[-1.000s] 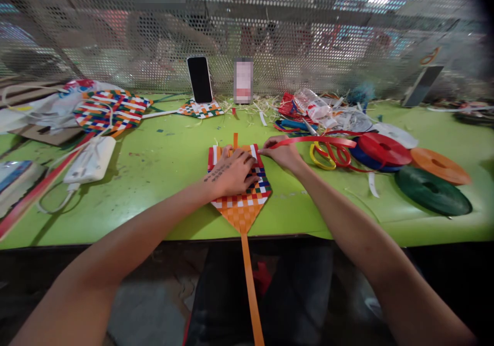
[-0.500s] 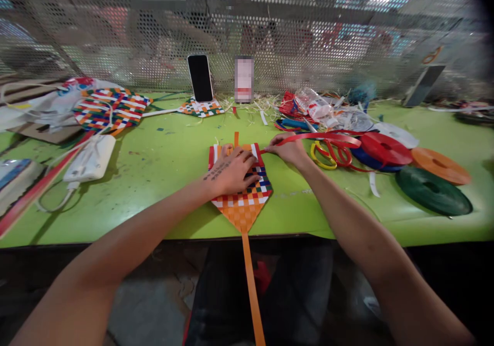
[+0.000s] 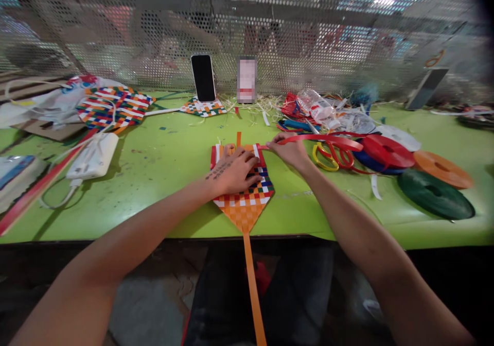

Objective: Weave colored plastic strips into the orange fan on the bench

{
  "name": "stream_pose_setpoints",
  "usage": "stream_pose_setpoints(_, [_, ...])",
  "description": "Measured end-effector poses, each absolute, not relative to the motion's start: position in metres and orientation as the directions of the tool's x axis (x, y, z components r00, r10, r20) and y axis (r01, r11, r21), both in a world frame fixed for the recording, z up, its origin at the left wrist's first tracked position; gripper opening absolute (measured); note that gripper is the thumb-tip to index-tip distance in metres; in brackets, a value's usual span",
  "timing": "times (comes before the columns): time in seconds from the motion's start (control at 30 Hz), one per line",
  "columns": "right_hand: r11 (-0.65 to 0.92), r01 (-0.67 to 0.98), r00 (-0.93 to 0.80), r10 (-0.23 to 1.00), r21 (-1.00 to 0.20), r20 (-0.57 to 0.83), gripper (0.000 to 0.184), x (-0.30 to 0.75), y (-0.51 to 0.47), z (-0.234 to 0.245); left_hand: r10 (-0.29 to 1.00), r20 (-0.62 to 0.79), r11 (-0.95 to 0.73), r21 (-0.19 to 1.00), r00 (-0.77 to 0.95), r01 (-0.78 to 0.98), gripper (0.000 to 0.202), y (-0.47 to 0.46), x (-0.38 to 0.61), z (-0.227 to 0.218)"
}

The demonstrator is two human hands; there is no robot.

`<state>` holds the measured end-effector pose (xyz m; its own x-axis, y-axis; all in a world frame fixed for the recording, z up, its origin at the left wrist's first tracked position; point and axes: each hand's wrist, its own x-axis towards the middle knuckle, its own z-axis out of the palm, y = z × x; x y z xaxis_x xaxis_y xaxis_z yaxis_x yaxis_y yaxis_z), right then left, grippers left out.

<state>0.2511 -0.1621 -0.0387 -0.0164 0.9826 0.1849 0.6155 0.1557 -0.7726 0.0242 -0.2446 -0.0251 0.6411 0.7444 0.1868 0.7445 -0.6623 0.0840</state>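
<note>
A woven piece of plastic strips in orange, white, red, blue and green lies near the table's front edge, its pointed orange end towards me. From that point a long orange strip hangs down over the edge. My left hand rests on the weave with its fingers spread, hiding much of the upper part. To the right of the weave, my right hand pinches a red strip. This strip enters the weave's upper right side and runs back towards a red roll.
Yellow-handled scissors, an orange roll and a green roll lie at right. A black-screened phone leans at the back by a perforated metal screen. A white power strip and another woven piece are at left.
The view has shifted slightly, so the table things sit a little further right. My left hand stays on the weave, and my right hand keeps its pinch on the red strip.
</note>
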Motion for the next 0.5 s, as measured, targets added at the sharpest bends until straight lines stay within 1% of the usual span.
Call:
stream_pose_setpoints(0.2, [0.214,0.687,-0.067,0.970,-0.695,0.232,0.020,0.248,-0.167,-0.034,0.740,0.186,-0.670,0.108,0.647,0.735,0.053,-0.242,0.023,-0.028])
stream_pose_setpoints(0.33, [0.211,0.694,-0.072,0.972,-0.688,0.226,0.019,0.244,-0.171,-0.024,0.745,0.183,-0.663,0.109,0.641,0.740,0.059,-0.241,0.023,-0.028])
stream_pose_setpoints(0.5, [0.192,0.690,-0.073,0.978,-0.698,0.197,0.019,0.242,-0.176,-0.015,0.736,0.159,-0.675,0.102,0.658,0.731,0.055,-0.239,0.023,-0.027])
